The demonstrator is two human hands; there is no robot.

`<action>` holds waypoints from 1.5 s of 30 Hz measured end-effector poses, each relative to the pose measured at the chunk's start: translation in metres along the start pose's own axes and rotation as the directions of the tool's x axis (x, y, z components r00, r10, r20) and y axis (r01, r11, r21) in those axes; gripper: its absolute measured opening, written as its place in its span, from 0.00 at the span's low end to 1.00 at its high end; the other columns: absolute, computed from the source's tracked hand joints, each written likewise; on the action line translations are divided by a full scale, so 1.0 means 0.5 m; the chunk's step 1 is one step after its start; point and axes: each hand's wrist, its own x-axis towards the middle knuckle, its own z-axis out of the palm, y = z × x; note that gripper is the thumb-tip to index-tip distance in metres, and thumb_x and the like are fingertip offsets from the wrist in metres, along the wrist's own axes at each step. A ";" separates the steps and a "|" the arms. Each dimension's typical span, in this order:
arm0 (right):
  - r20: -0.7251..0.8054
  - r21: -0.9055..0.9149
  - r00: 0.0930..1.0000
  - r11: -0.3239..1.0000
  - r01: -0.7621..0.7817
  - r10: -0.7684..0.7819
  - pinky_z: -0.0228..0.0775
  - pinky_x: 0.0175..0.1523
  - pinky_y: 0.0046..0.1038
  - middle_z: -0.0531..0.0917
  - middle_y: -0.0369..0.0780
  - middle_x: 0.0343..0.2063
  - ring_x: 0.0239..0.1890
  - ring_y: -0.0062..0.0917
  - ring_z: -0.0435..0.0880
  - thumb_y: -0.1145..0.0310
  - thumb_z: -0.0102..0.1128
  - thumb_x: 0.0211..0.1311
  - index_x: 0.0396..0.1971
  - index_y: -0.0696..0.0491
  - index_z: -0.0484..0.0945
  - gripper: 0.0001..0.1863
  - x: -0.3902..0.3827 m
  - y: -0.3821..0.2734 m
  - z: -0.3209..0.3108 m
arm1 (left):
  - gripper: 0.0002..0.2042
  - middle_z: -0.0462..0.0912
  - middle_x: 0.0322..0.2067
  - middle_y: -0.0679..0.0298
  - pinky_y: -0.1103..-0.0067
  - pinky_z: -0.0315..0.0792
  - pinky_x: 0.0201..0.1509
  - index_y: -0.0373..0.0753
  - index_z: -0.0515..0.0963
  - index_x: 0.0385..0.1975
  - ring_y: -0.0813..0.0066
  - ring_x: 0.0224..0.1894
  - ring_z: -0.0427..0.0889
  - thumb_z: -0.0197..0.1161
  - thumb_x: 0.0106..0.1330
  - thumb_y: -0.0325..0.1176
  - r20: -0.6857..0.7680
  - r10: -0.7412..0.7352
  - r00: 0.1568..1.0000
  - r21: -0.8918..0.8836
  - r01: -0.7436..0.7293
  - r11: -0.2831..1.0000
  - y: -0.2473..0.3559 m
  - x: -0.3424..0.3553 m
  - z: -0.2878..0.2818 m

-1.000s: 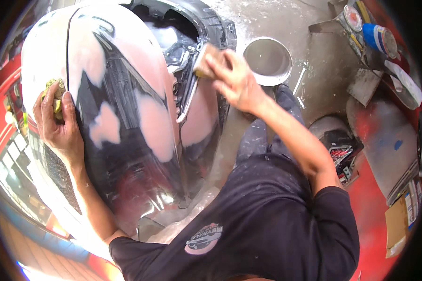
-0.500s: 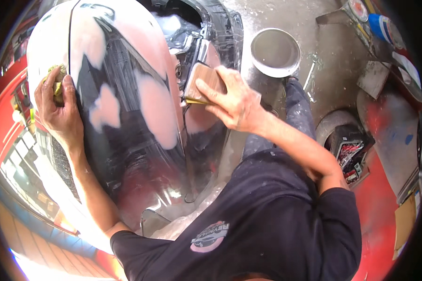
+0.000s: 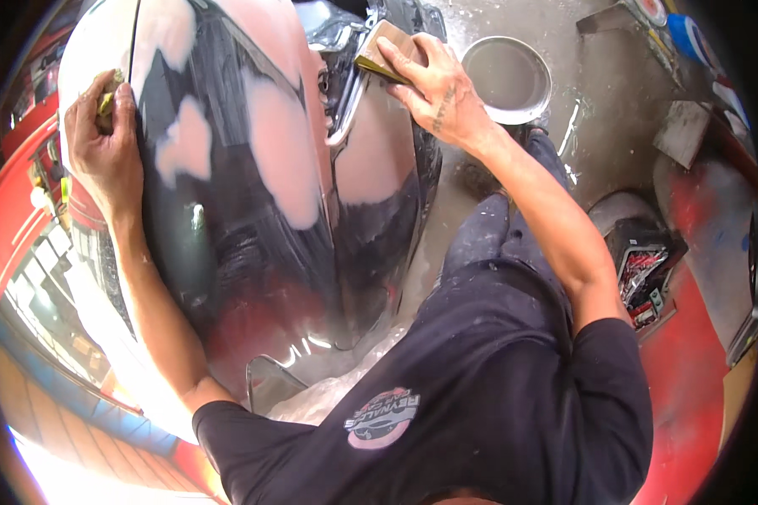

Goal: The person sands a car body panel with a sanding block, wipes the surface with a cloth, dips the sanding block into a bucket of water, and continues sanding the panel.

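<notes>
A dark car body panel (image 3: 227, 240) with smooth pink patches (image 3: 282, 160) lies before me. My left hand (image 3: 105, 143) rests on its far-left part, fingers closed round a yellowish sponge (image 3: 106, 104) that is mostly hidden by them. My right hand (image 3: 451, 101) grips a wooden sanding block (image 3: 372, 44) with a yellow layer along its lower edge; thumb and fingers clasp it. The block is over the right side of the car front, beside an opening with metallic parts (image 3: 328, 29). Whether its underside touches the surface cannot be made out.
A round bucket of greyish liquid (image 3: 514, 118) stands on the wet floor to the right, close to my leg (image 3: 480, 231). Further right are a black box of red items (image 3: 644, 278), a grey flat piece (image 3: 682, 130) and a red surface (image 3: 686, 345). Clear plastic sheeting (image 3: 358, 374) lies near me.
My right hand has moved the sanding block forward, away from me, along the right side of the car front. The left hand stays at about the same spot; the whole view has shifted slightly.
</notes>
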 end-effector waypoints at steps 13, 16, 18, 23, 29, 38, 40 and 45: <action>-0.002 0.003 0.996 0.996 0.087 -0.087 0.73 0.59 0.54 0.71 0.59 0.62 0.60 0.57 0.75 0.60 0.73 0.61 0.73 0.38 0.73 0.38 -0.121 -0.117 0.027 | 0.13 0.87 0.41 0.64 0.76 0.78 0.50 0.45 0.88 0.52 0.74 0.42 0.85 0.73 0.71 0.38 -0.015 -0.002 1.000 -0.008 0.002 1.000 -0.020 -0.007 0.001; -0.028 -0.016 0.986 0.986 0.167 -0.167 0.74 0.58 0.50 0.72 0.57 0.60 0.58 0.54 0.76 0.61 0.73 0.60 0.73 0.38 0.73 0.39 -0.096 -0.075 0.021 | 0.13 0.87 0.41 0.64 0.76 0.78 0.51 0.45 0.88 0.52 0.73 0.42 0.85 0.73 0.71 0.39 -0.029 -0.012 1.000 -0.042 0.010 0.999 -0.029 -0.003 0.010; -0.027 -0.043 0.998 0.998 0.049 -0.051 0.74 0.58 0.50 0.73 0.57 0.60 0.57 0.54 0.76 0.62 0.71 0.62 0.73 0.39 0.73 0.37 -0.043 -0.040 0.010 | 0.13 0.87 0.41 0.63 0.75 0.79 0.51 0.45 0.88 0.52 0.73 0.42 0.85 0.72 0.71 0.39 -0.021 0.021 1.000 -0.004 -0.021 1.000 -0.024 -0.002 0.009; -0.052 0.021 0.992 0.993 0.113 -0.112 0.70 0.63 0.50 0.73 0.59 0.58 0.55 0.56 0.76 0.65 0.69 0.62 0.71 0.46 0.75 0.34 -0.129 -0.134 0.022 | 0.13 0.87 0.43 0.62 0.75 0.78 0.52 0.45 0.88 0.52 0.71 0.43 0.85 0.72 0.71 0.39 -0.018 0.010 1.000 0.010 -0.009 1.000 -0.015 -0.006 0.001; -0.027 -0.035 0.999 0.999 -0.024 0.023 0.72 0.64 0.49 0.73 0.58 0.58 0.58 0.58 0.76 0.66 0.69 0.61 0.70 0.44 0.76 0.34 -0.049 -0.023 0.005 | 0.13 0.87 0.44 0.61 0.75 0.78 0.54 0.43 0.87 0.52 0.70 0.46 0.85 0.72 0.71 0.37 0.003 -0.009 1.000 0.035 0.009 0.999 -0.003 0.003 0.014; -0.027 -0.023 1.000 1.000 -0.006 0.006 0.69 0.65 0.49 0.72 0.59 0.61 0.56 0.55 0.76 0.68 0.70 0.59 0.73 0.44 0.72 0.39 -0.040 -0.032 0.015 | 0.13 0.86 0.46 0.58 0.74 0.78 0.55 0.41 0.87 0.53 0.68 0.47 0.85 0.71 0.71 0.34 0.032 -0.020 0.999 0.018 0.020 1.000 -0.001 -0.003 0.006; -0.004 -0.017 1.000 1.000 0.020 -0.020 0.70 0.65 0.50 0.71 0.58 0.62 0.57 0.55 0.76 0.67 0.72 0.59 0.73 0.44 0.73 0.39 -0.082 -0.077 0.026 | 0.13 0.86 0.46 0.58 0.74 0.78 0.55 0.41 0.87 0.53 0.68 0.47 0.85 0.71 0.71 0.34 0.019 -0.032 0.999 0.031 0.032 0.999 -0.007 0.003 -0.004; -0.031 0.033 0.996 0.995 0.090 -0.089 0.69 0.66 0.49 0.72 0.57 0.61 0.58 0.55 0.76 0.65 0.71 0.60 0.72 0.44 0.74 0.37 -0.083 -0.065 0.007 | 0.13 0.86 0.46 0.58 0.74 0.79 0.54 0.40 0.87 0.52 0.69 0.47 0.85 0.71 0.71 0.34 0.013 -0.015 1.000 0.024 0.014 1.000 -0.003 0.010 0.003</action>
